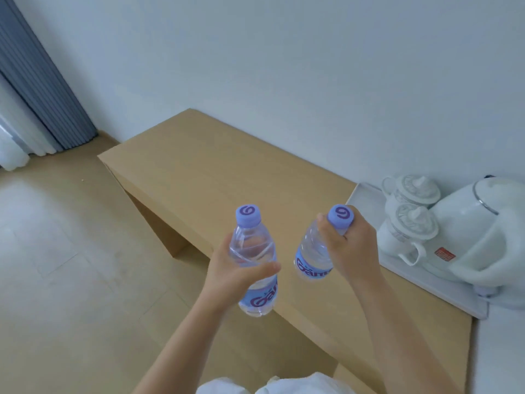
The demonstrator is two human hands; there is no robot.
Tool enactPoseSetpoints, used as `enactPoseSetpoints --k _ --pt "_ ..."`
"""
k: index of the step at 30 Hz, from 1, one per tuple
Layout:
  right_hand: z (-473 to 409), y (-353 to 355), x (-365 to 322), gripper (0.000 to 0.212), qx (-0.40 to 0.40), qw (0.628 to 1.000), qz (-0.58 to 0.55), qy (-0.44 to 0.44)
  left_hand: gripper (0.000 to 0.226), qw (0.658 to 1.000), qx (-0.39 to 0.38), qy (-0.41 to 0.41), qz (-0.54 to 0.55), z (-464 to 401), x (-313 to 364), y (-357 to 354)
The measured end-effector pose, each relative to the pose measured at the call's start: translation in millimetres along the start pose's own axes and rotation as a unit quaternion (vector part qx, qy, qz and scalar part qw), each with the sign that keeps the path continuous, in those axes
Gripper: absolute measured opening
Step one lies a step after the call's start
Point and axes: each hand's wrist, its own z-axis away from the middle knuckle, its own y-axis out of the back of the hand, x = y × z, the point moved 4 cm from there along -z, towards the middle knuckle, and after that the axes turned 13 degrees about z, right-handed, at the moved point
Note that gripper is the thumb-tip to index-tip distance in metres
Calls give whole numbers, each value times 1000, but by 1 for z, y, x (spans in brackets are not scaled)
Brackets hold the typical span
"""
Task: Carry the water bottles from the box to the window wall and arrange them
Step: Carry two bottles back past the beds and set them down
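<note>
I hold two clear water bottles with lilac caps and lilac labels, both in the air above the near edge of a light wooden bench [216, 172]. My left hand [230, 271] grips the left bottle [252, 251] round its middle, thumb across the front. My right hand [349, 245] grips the right bottle [315, 251] by its neck, just under the cap. Both bottles are roughly upright and tilt slightly toward each other. The box is out of view.
A white tray [366, 194] on the bench's right part carries two lidded white cups [409, 191] and a white kettle [483, 228]. A white wall runs behind the bench. Grey-blue curtains [37, 89] hang at the far left above pale floor.
</note>
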Motion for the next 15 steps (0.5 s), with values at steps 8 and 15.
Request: enactPoseSetpoints --k 8,15 --pt "-79 -17 27 19 48 997 27 -55 63 996 -81 21 -36 -104 8 -35" --pt "-150 -36 50 27 93 989 57 -96 70 986 -137 41 -81 -205 17 -69"
